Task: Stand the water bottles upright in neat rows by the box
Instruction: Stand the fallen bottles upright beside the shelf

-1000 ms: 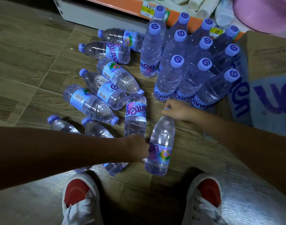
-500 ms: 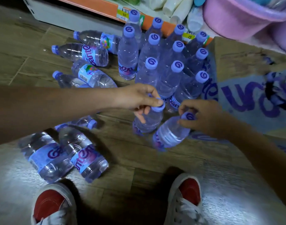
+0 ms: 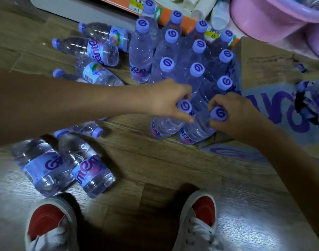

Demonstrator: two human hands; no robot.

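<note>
Two water bottles stand at the near edge of the upright cluster, side by side. The left bottle (image 3: 164, 126) is pinched at its cap by the left hand (image 3: 168, 98), fingers curled closed around the neck; the right bottle (image 3: 196, 131) is held the same way by the right hand (image 3: 232, 113), just beside the printed cardboard box (image 3: 274, 98). Both bottles lean slightly toward the viewer, and I cannot tell whether their bases sit flat on the wooden floor (image 3: 155, 163).

To finish the step well, each base should go down flat and snug against the row behind, caps lining up with the standing bottles (image 3: 196, 69) — then the fingers let go gently so nothing topples.

More bottles lie on their sides: two near left (image 3: 64, 165) and several far left (image 3: 93, 49). The left forearm hides some of them, so their count is unclear. The shelf edge (image 3: 173, 17) and a pink tub (image 3: 274, 19) are cut off at the top.
</note>
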